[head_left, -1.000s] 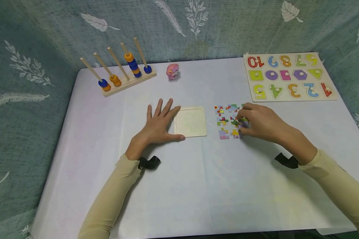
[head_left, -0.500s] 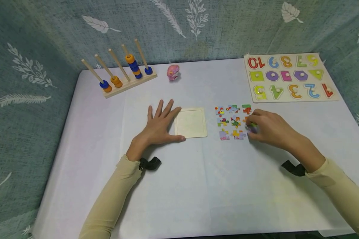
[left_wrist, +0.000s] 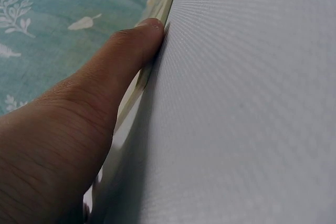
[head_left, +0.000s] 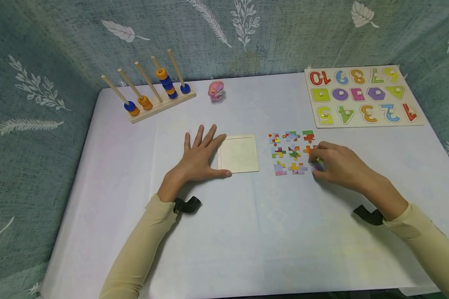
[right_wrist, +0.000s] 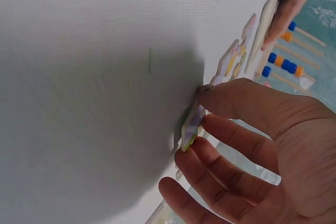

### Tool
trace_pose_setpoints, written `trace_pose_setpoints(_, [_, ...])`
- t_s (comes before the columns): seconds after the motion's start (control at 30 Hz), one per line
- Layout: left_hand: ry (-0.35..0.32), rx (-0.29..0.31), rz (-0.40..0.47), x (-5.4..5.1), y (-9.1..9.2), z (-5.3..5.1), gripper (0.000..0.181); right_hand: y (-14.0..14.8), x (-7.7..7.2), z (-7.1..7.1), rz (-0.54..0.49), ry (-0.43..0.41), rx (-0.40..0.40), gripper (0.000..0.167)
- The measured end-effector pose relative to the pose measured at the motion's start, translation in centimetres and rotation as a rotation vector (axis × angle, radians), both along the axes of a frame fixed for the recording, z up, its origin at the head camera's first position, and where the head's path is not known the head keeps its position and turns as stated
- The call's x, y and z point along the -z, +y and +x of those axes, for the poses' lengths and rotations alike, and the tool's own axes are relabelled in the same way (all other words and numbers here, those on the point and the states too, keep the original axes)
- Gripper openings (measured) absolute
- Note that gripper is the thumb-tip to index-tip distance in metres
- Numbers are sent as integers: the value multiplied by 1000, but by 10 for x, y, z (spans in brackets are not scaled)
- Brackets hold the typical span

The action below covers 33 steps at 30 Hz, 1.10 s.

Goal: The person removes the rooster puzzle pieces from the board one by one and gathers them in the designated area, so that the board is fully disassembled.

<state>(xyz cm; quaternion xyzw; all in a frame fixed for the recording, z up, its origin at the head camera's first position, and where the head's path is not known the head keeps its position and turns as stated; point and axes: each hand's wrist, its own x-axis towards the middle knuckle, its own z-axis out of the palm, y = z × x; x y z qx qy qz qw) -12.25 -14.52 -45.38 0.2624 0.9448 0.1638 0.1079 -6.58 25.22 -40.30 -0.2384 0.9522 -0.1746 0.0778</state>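
My left hand [head_left: 196,160] lies with fingers spread at the left side of a square wooden puzzle tray [head_left: 238,154]. Its index fingertip touches the upper left corner and its thumb the lower edge; the thumb also shows against the tray's rim in the left wrist view. My right hand [head_left: 342,168] pinches a jigsaw piece [right_wrist: 193,123], purple with some green, between thumb and fingers. That piece is at the lower right of several loose jigsaw pieces [head_left: 294,153], set in rows right of the tray. Fingers partly cover the held piece and the orange one [head_left: 309,150] above it.
A wooden bead stacker [head_left: 162,107] with blue and orange rings stands at the back left. Beside it sits a small pink toy [head_left: 215,90]. At the back right lies a number and shape board [head_left: 364,96]. White cloth [head_left: 224,241] covers the table.
My right hand has shifted right and slightly nearer with the jigsaw piece, uncovering pieces in the right column. The left hand stays in place on the tray.
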Motion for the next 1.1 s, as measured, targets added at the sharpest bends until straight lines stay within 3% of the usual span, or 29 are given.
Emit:
trace_pose_setpoints(0.43, [-1,0,-1,0,-2,-1,114,-1,2,2,4,13,-22,24])
trace_pose_setpoints(1.1, [9,4,5,-1,-4,0,116,2,11,6,-103,113,-7,26])
